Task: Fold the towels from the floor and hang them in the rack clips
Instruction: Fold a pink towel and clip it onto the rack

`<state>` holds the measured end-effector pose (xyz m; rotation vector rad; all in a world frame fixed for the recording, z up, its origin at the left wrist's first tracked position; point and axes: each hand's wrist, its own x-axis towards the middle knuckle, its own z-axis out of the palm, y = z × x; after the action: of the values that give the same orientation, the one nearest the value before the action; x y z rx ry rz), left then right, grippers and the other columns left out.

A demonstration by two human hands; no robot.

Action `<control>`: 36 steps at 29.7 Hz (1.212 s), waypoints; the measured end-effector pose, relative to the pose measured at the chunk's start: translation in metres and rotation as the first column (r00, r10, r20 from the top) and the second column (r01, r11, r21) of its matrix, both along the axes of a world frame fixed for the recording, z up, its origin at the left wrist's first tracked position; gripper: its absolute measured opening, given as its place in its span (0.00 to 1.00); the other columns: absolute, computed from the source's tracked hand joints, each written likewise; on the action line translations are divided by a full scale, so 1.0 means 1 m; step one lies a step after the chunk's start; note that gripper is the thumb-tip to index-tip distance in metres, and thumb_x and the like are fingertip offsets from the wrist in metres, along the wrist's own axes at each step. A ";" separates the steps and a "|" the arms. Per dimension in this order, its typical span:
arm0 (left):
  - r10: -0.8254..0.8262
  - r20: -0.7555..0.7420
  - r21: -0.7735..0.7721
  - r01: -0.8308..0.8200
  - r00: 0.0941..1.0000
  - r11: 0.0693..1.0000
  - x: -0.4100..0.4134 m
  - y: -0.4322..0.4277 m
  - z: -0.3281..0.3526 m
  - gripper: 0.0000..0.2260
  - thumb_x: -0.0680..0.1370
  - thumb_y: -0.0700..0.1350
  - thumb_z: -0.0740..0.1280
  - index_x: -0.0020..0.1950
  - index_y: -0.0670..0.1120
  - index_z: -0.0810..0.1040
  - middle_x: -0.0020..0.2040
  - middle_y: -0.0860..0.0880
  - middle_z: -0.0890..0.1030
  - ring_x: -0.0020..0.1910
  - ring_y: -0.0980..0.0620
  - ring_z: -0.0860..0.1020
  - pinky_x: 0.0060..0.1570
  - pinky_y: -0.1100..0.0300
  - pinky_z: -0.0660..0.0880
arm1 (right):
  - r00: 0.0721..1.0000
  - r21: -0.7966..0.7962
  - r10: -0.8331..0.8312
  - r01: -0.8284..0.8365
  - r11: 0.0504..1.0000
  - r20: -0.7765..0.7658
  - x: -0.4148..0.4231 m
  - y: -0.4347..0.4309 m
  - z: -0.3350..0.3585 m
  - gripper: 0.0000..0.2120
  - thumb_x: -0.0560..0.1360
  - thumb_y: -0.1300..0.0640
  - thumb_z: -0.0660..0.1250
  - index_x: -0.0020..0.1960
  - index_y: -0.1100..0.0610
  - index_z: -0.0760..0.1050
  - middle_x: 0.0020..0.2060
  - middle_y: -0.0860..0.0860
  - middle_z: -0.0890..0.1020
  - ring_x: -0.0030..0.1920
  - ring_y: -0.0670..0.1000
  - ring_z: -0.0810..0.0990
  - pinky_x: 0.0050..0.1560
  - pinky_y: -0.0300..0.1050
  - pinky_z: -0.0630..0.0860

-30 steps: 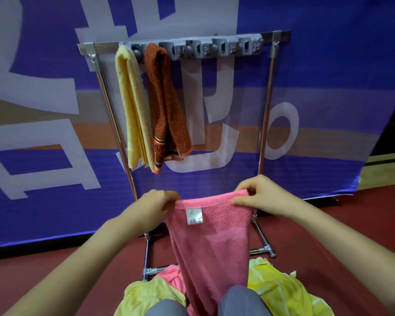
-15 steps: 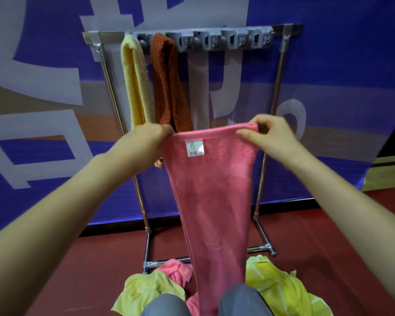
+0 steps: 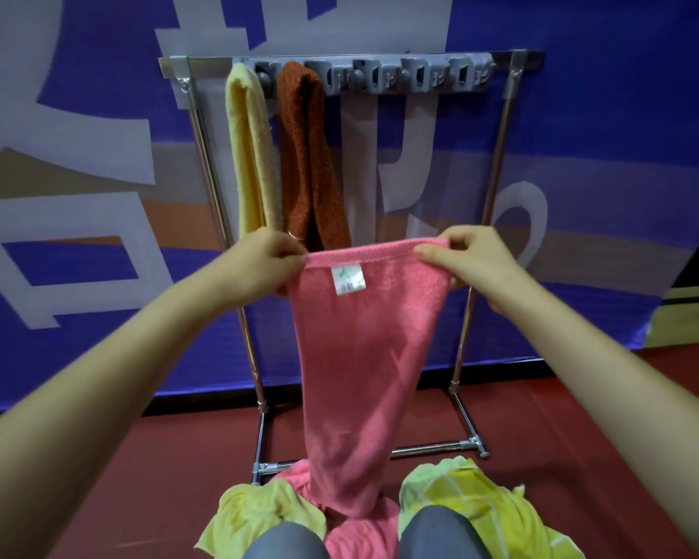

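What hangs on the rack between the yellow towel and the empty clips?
The rust-brown towel, clipped right beside the yellow towel; the empty clips follow, per the head view.

I hold pink towel (image 3: 364, 357) stretched between left hand (image 3: 267, 264) and right hand (image 3: 467, 260), hanging down; yellow towel (image 3: 251, 155), rust towel (image 3: 307, 155) clipped above hands.

Rack clips (image 3: 416, 76) right of the brown towel (image 3: 307, 155) hang unoccupied and unobstructed.
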<state>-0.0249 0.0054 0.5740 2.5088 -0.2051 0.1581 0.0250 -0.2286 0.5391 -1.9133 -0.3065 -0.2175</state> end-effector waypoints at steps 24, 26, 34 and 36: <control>0.016 -0.221 -0.352 -0.095 0.975 0.931 -0.014 -0.035 -0.071 0.20 0.75 0.54 0.63 0.43 0.36 0.80 0.35 0.43 0.80 0.33 0.51 0.78 0.42 0.58 0.79 | 0.882 0.185 0.410 -0.374 0.909 -0.232 -0.062 0.056 -0.067 0.12 0.71 0.69 0.64 0.46 0.53 0.77 0.39 0.51 0.79 0.44 0.47 0.77 0.55 0.43 0.75; 0.007 -0.175 -0.270 -0.055 0.984 0.961 -0.015 -0.030 -0.069 0.16 0.74 0.51 0.66 0.46 0.38 0.81 0.41 0.40 0.83 0.36 0.49 0.79 0.47 0.53 0.78 | 0.865 0.153 0.456 -0.431 0.889 -0.208 -0.066 0.055 -0.063 0.15 0.70 0.71 0.63 0.49 0.53 0.77 0.40 0.51 0.78 0.43 0.44 0.77 0.53 0.38 0.74; -0.259 -0.157 -0.265 0.212 0.953 0.941 -0.032 -0.020 -0.051 0.09 0.78 0.36 0.59 0.52 0.38 0.78 0.42 0.42 0.81 0.37 0.59 0.78 0.42 0.67 0.77 | 0.945 0.223 0.311 -0.283 0.933 -0.102 -0.065 0.040 -0.061 0.14 0.70 0.69 0.67 0.49 0.52 0.72 0.34 0.49 0.73 0.37 0.50 0.74 0.40 0.36 0.75; -0.310 -0.141 -0.278 0.263 0.940 0.924 -0.038 -0.019 -0.046 0.10 0.78 0.35 0.58 0.54 0.41 0.78 0.46 0.43 0.81 0.42 0.56 0.79 0.46 0.64 0.77 | 0.976 0.231 0.199 -0.174 0.957 -0.090 -0.059 0.032 -0.065 0.17 0.70 0.64 0.69 0.53 0.49 0.69 0.39 0.48 0.73 0.39 0.48 0.73 0.44 0.39 0.75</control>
<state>-0.0632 -0.0141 0.5281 2.1910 -0.4454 -0.1573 -0.0340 -0.1962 0.4741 -1.6565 -0.3693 -0.0166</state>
